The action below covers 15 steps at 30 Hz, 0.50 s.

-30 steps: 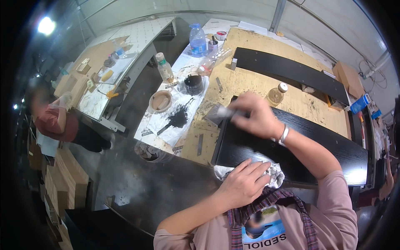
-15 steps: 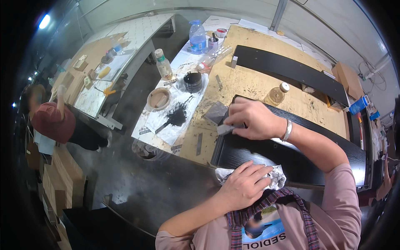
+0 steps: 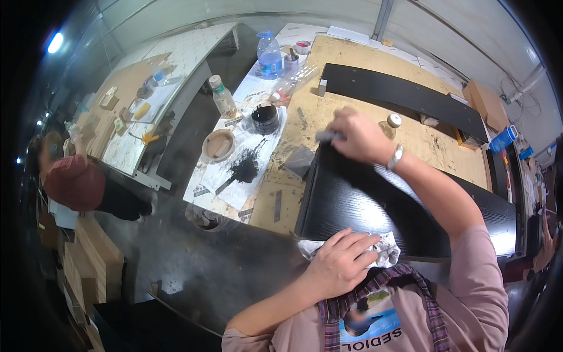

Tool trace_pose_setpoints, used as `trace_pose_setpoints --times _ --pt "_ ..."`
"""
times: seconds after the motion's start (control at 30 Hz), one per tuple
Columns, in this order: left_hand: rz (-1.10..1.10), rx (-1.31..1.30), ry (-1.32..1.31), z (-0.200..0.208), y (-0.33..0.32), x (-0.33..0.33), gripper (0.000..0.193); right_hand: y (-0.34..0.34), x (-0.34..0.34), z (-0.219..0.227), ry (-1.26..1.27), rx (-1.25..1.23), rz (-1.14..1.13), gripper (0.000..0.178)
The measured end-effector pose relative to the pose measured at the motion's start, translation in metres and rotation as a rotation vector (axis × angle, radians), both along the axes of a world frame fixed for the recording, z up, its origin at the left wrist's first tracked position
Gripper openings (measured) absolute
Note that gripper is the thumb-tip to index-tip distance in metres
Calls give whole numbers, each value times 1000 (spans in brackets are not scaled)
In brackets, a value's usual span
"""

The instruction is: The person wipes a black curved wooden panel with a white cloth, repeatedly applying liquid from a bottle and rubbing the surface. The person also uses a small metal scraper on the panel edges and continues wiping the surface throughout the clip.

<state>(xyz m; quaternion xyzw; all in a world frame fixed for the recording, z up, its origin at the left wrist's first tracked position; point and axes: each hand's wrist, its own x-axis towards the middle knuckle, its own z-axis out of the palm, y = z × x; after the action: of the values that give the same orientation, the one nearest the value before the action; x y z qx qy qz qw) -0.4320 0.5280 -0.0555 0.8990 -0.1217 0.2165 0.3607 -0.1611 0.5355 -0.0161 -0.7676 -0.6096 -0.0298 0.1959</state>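
Note:
A long black wood-grain panel [image 3: 352, 202] lies before me on the plywood worktop [image 3: 287, 182]. Over its far left corner, my right hand [image 3: 362, 138] is closed on a small grey piece [image 3: 326, 136], smeared by motion; its kind is unclear. My left hand [image 3: 343, 264] curls over a crumpled white cloth [image 3: 387, 249] with dark stains, holding it at the panel's near edge. A flat grey sheet [image 3: 299, 161] lies beside the panel's left end. Behind my right hand stands a white-capped bottle [image 3: 388, 124], partly hidden.
Left of the panel are an open black can [image 3: 265, 119], a round tub [image 3: 217, 146] and a green-labelled bottle [image 3: 223, 97]. Another black panel [image 3: 404, 94] lies farther back. A large blue jug [image 3: 269, 56] stands behind. At far left, a person [image 3: 73, 182] works at another table.
My right hand has moved away from me, from the panel's left end to above its far left corner, carrying the small grey piece. My left hand stays on the cloth.

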Motion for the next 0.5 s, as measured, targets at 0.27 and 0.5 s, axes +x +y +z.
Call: trace_pose_setpoints --times 0.27,0.5 --pt "2 11 -3 -2 2 0 28 -5 -28 -1 101 16 -100 21" --pt "16 17 -1 -1 1 3 27 -7 -7 -6 133 160 -407 25"
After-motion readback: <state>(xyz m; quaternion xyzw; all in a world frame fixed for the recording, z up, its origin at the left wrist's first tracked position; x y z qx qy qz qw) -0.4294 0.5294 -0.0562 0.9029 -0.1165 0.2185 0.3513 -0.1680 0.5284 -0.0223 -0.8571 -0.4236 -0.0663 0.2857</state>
